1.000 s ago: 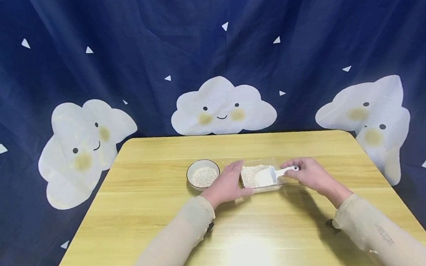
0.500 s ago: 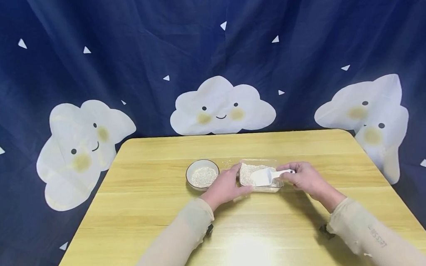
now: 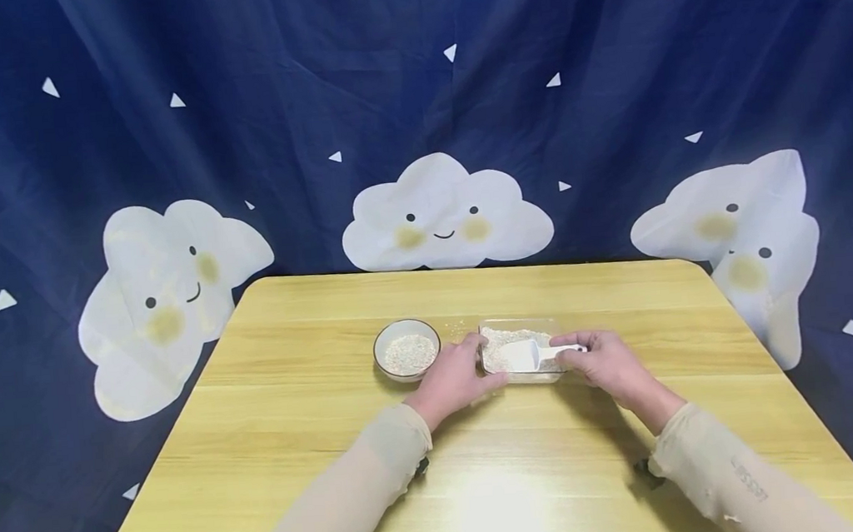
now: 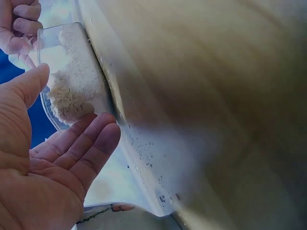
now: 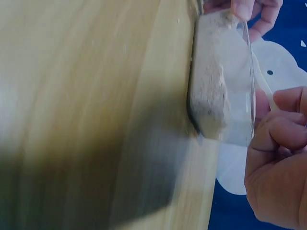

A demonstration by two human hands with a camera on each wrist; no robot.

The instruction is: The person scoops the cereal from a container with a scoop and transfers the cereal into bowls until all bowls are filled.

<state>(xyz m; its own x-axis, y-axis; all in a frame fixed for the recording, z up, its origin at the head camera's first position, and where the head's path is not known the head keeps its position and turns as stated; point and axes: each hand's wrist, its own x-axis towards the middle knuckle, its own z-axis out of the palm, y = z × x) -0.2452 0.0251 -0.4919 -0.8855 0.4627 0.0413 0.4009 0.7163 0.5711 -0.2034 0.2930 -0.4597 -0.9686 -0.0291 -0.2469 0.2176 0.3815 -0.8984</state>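
Clear plastic, thin-walled and rectangular, the shallow tray (image 3: 519, 350) sits near the middle of the pale wooden table (image 3: 320, 441) and holds a loose heap of off-white, flaky grain (image 4: 72, 91). The left hand (image 3: 452, 374) steadies the tray's left end, thumb and straight fingers spread wide against the wall rather than wrapped round it. The right hand (image 3: 605, 360), at the tray's right end, pinches the slim handle of a small white plastic scoop (image 3: 527, 356), whose rounded bowl lies in the grain. Just left of the tray, beyond the left hand, stands a small round ceramic bowl (image 3: 406, 347) with a dark rim, already part-filled with the same grain. A few stray flakes dot the wood behind the tray.

The scooping would likely go best with the bowl of the scoop driven low and flat through the heap towards the braced end, then lifted level, since such dry, light grain slides off easily and the flimsy tray could skid.
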